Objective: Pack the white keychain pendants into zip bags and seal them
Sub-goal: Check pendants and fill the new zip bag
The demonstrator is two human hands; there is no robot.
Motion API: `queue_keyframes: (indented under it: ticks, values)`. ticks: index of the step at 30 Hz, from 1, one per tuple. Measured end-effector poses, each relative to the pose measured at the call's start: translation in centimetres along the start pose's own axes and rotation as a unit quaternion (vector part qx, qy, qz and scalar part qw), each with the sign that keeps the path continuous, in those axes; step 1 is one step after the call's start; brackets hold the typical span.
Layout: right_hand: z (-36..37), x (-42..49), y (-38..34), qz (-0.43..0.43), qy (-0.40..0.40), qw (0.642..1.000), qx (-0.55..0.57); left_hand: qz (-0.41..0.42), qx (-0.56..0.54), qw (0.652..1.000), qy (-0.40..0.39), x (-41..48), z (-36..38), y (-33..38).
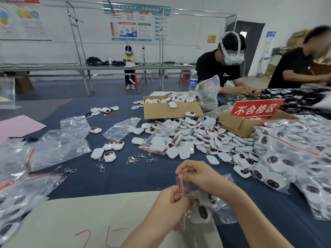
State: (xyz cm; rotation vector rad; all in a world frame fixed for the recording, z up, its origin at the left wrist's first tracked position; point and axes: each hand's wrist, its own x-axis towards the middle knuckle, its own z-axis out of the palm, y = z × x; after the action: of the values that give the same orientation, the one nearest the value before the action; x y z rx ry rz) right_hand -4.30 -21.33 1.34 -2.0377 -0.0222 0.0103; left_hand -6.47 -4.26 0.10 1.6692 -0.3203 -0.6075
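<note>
Both my hands hold a clear zip bag [213,203] with a red seal strip, low in the middle of the view. My left hand [168,206] pinches the lower end of the strip, and my right hand [195,174] pinches its upper end. White keychain pendants with dark oval faces show through the plastic. A large heap of loose white pendants [193,138] lies on the blue table beyond my hands. Empty zip bags [59,145] lie to the left.
An open cardboard box [172,110] of pendants and a box with a red sign [256,110] stand at the back. Filled bags [295,154] pile up on the right, more on the left. Loose metal clasps [133,160] lie ahead. Two people work across the table.
</note>
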Motion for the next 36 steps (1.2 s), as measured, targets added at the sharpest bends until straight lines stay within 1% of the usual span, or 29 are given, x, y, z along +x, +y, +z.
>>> queue_keyframes:
  ticks: [3, 5, 8, 9, 10, 12, 13, 15, 16, 18, 20, 22, 25, 27, 28, 30, 32, 33, 36]
  values:
    - [0.0, -0.2, -0.1, -0.003, -0.002, 1.0, -0.011, -0.047, -0.028, 0.997, -0.047, -0.1, -0.8, 1.0]
    - [0.0, -0.3, -0.1, -0.002, 0.002, 1.0, -0.003, -0.075, -0.065, 0.993, -0.059, -0.1, -1.3, 1.5]
    - [0.0, -0.3, -0.2, 0.002, 0.004, 1.0, 0.02, -0.083, -0.159, 0.981, -0.072, -0.4, -1.6, 1.8]
    - [0.0, -0.2, -0.3, 0.001, 0.003, 1.0, 0.015, -0.083, -0.179, 0.977, -0.077, -0.5, -1.7, 1.8]
    - [0.0, -0.1, -0.3, 0.0, 0.0, 1.0, 0.01, -0.083, -0.176, 0.978, -0.076, -0.6, -1.9, 1.8]
    - [0.0, 0.2, -0.3, 0.002, -0.001, 1.0, 0.009, -0.07, -0.114, 0.99, -0.041, -0.4, -2.5, 1.4]
    - [0.0, 0.4, -0.2, 0.007, 0.007, 1.0, 0.017, -0.053, -0.068, 0.996, -0.007, -0.1, -2.9, 1.2]
    - [-0.4, 0.9, 0.1, 0.016, 0.044, 0.999, 0.019, -0.006, -0.003, 0.997, 0.074, 0.8, -3.8, 0.7]
    - [-0.6, 1.2, 0.3, 0.018, 0.072, 0.997, 0.004, 0.017, -0.002, 0.994, 0.109, 1.4, -4.4, 0.4]
    - [-0.8, 2.1, 0.9, 0.026, 0.131, 0.99, -0.033, 0.044, -0.032, 0.986, 0.157, 2.8, -5.2, 0.1]
    - [-0.6, 3.1, 1.5, 0.035, 0.163, 0.982, -0.086, 0.054, -0.064, 0.981, 0.174, 4.3, -5.9, -0.1]
    - [-0.3, 4.0, 2.1, 0.048, 0.161, 0.975, -0.147, 0.052, -0.109, 0.978, 0.172, 5.7, -6.1, -0.1]
    - [-0.2, 5.3, 2.6, 0.084, 0.16, 0.966, -0.185, 0.052, -0.208, 0.963, 0.163, 7.9, -6.2, 0.1]
    - [-0.2, 6.2, 2.9, 0.102, 0.164, 0.96, -0.203, 0.06, -0.239, 0.956, 0.159, 9.3, -6.1, 0.4]
    - [-0.2, 6.6, 2.9, 0.108, 0.169, 0.956, -0.213, 0.065, -0.237, 0.956, 0.159, 10.0, -6.1, 0.5]
    - [-0.1, 7.0, 3.3, 0.11, 0.183, 0.948, -0.235, 0.085, -0.175, 0.967, 0.165, 11.2, -5.8, 0.5]
    - [-0.2, 7.2, 3.9, 0.099, 0.187, 0.948, -0.239, 0.121, -0.067, 0.976, 0.167, 11.9, -5.4, 0.0]
    - [-0.3, 7.3, 4.2, 0.093, 0.184, 0.954, -0.219, 0.144, -0.011, 0.976, 0.162, 12.2, -5.2, -0.3]
    - [-0.9, 7.1, 4.9, 0.086, 0.164, 0.974, -0.132, 0.218, 0.143, 0.955, 0.143, 12.7, -4.9, -1.2]
